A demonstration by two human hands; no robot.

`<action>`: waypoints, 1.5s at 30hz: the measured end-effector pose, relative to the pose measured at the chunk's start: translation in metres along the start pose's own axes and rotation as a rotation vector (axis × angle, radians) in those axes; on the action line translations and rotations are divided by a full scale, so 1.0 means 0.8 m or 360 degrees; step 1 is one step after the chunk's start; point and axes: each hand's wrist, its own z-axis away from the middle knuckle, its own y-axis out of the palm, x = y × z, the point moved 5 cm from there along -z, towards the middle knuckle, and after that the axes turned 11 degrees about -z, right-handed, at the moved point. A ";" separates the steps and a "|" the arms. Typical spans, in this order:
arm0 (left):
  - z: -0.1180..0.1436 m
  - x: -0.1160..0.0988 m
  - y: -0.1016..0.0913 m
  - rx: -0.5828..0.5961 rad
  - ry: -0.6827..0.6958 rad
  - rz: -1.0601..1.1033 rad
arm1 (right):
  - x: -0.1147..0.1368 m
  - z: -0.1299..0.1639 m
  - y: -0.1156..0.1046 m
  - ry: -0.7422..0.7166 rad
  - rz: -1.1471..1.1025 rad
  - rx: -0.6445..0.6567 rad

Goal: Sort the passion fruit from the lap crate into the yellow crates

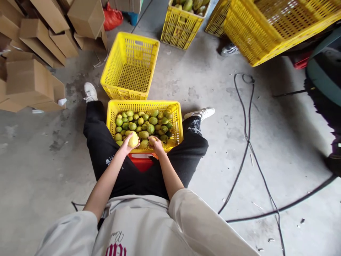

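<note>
- The fruit crate [178, 122], a yellow plastic one, sits on the floor between the seated person's legs and serves as the landmark here.
- At the near rim of that crate, the left hand [128, 143] wraps its fingers around a yellow mango [133, 139], lifted just above the heap; its long axis runs roughly toward and away from the person, though the fingers hide its near end.
- Just right of it, also at the near rim, the right hand [156, 143] closes over a second fruit [152, 139], mostly hidden; its pointing cannot be told.
- The green mangoes [145, 124] fill the crate, small and hard to tell apart.
- Under the near rim, a red stool [141, 161] shows partly.
- Beyond the far wall stands an empty yellow crate [117, 60].
</note>
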 end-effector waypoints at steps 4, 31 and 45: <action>-0.002 0.002 -0.001 -0.0059 0.0029 0.0071 | -0.001 0.000 0.006 0.0051 -0.0041 0.0099; -0.029 -0.282 0.130 0.0161 0.0873 -0.0014 | -0.015 -0.021 -0.003 0.0143 0.0117 -0.0005; -0.095 -0.145 -0.029 -0.0292 0.0546 -0.1727 | -0.008 -0.014 -0.002 0.0138 0.0154 -0.0119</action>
